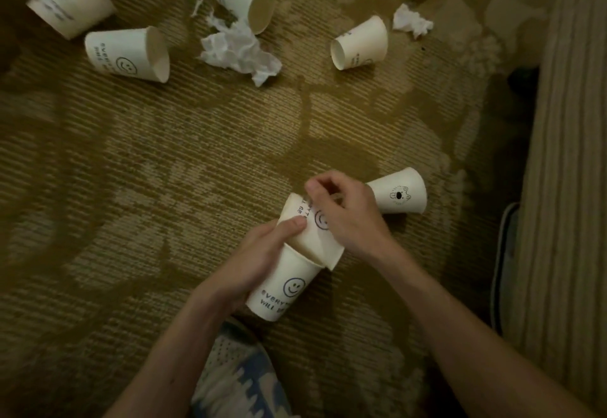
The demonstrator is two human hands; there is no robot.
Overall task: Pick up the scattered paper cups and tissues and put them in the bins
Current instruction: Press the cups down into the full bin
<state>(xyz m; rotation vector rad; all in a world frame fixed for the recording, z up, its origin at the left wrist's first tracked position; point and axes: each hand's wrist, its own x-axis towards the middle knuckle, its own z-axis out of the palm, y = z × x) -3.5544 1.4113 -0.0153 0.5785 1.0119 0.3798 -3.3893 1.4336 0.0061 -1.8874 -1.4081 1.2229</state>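
My left hand [262, 253] grips a white smiley paper cup [282, 289] just above the carpet. A second smiley cup [312, 233] sits tilted in its mouth, and my right hand [341, 210] curls over the top of that cup. A cup with an animal face [400, 191] lies on its side just right of my right hand. Further off, several more white cups lie tipped over, among them one at the far left [128, 55] and one in the middle [361, 43]. Crumpled tissues [239, 51] lie between them, and another tissue [412, 21] lies at the upper right. No bin is in view.
Patterned brown carpet [164, 171] covers the floor. A striped fabric edge of furniture [568, 155] runs down the right side, with a shoe [507, 270] beside it. My own shoe [236, 375] shows at the bottom between my arms.
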